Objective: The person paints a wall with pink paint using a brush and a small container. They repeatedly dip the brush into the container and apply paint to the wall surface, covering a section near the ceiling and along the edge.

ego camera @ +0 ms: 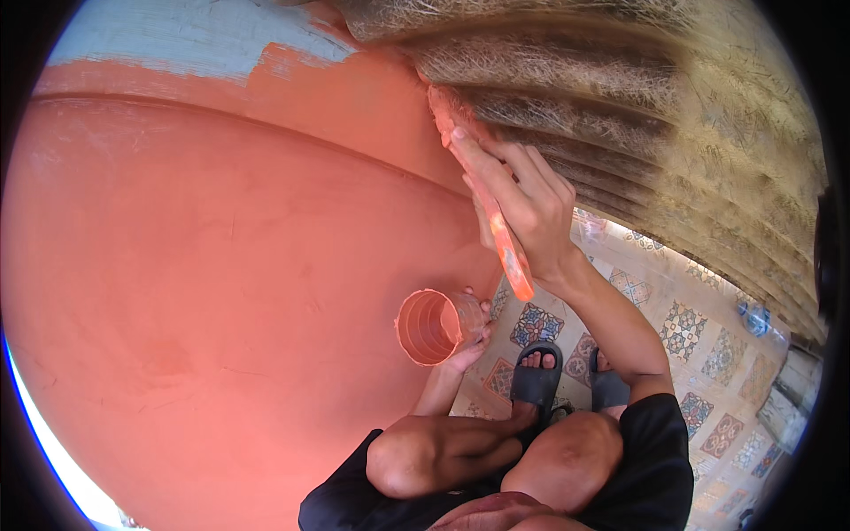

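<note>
My right hand [531, 199] grips a paintbrush [506, 249] smeared with orange paint. Its bristles press against the orange-painted wall [252, 265], right where that surface meets a corrugated fibrous sheet [584, 79]. Lower down, my left hand [475, 342] holds a ribbed plastic cup [428, 326] from behind and below. Orange paint coats the inside of the cup and its rim. Some of my left fingers are hidden behind the cup. A pale blue area [159, 40] shows at the upper left of the wall, with an uneven orange edge along it.
Below me is a patterned tile floor [631, 285], where my feet stand in dark slide sandals [536, 378]. A clear bluish plastic item [755, 318] lies by the corrugated sheet at the right. Near it is a greyish block [787, 401]. A raised ridge [219, 118] crosses the wall.
</note>
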`<action>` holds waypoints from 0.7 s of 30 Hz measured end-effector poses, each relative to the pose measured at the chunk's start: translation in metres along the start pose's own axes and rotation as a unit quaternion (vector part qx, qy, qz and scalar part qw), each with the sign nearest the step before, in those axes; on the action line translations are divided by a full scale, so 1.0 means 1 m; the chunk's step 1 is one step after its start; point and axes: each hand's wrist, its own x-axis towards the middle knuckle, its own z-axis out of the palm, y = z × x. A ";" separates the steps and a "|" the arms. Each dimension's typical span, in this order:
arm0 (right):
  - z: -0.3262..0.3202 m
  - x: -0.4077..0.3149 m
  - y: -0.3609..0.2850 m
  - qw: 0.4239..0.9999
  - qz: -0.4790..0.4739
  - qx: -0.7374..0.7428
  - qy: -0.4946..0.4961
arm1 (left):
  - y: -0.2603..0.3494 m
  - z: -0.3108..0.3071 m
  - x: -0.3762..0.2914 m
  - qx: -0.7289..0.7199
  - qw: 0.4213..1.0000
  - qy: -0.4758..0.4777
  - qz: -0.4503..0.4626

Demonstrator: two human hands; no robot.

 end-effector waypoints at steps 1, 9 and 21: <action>0.007 0.003 0.003 1.000 0.012 -0.027 0.007 | -0.001 0.001 0.001 0.010 1.000 -0.008 0.000; -0.003 -0.005 -0.027 0.997 -0.024 0.075 0.015 | 0.000 -0.002 -0.002 0.025 0.999 0.020 0.002; 0.019 0.066 -0.041 0.999 -0.024 0.008 0.047 | -0.001 0.001 -0.001 0.018 1.000 0.000 0.003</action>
